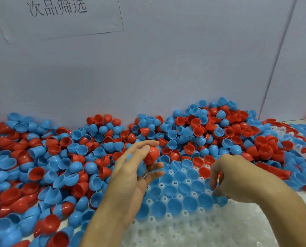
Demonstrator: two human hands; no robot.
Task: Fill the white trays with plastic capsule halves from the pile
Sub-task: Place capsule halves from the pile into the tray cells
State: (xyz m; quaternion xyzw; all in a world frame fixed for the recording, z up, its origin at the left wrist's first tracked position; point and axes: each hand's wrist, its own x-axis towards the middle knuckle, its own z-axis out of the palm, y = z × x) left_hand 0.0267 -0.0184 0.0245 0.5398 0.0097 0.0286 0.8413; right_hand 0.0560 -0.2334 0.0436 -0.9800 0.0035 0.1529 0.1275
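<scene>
A white tray (193,229) with round pockets lies in front of me, its far rows filled with blue capsule halves (174,205) and a couple of red ones. My left hand (136,168) hovers above the tray's left edge, gripping a red capsule half (151,155) and a blue one (141,168). My right hand (237,179) is over the tray's right side, fingers curled down and pinching a blue half (219,199) at a pocket. A big pile of red and blue halves (59,157) spreads behind and to the left.
A grey-white wall (166,68) rises right behind the pile, with a taped paper sign (59,16) at upper left. Another white tray (291,139) lies half buried under halves at the right. Loose halves crowd the left front of the table.
</scene>
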